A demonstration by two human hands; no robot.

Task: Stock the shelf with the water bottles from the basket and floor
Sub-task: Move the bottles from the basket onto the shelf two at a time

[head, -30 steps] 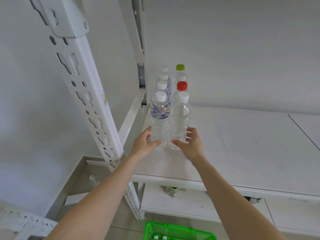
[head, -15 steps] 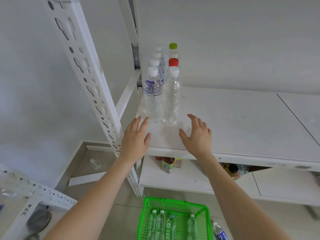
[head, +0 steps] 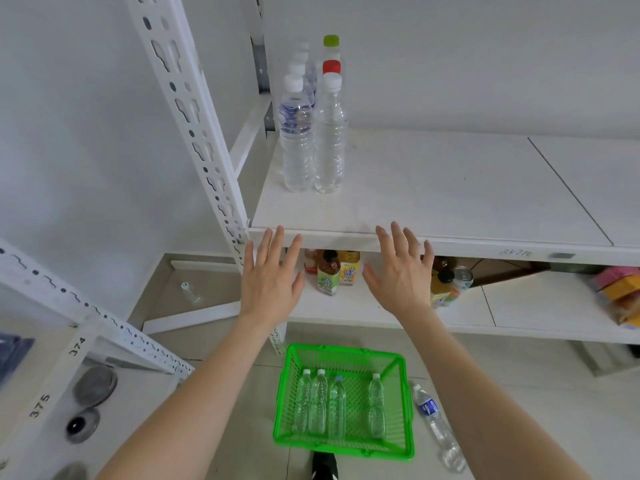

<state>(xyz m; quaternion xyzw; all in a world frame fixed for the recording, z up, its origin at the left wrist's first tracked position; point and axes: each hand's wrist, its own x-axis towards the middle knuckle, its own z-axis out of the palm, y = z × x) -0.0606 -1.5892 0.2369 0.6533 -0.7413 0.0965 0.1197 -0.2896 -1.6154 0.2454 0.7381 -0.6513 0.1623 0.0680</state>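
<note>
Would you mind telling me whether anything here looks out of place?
One water bottle lies on its side on the floor tiles, right of the green basket; four others lie inside it. The shelf's bottles stand upright.

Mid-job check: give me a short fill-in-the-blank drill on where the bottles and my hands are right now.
1. The green basket on the floor holds ____ water bottles.
2. One bottle with a blue label lies on the floor to the ____ of the basket.
3. The left hand and right hand are both ____, holding nothing.
4. Among the bottles on the shelf, one cap is green and one is ____.

Missing words: four; right; open; red
</note>
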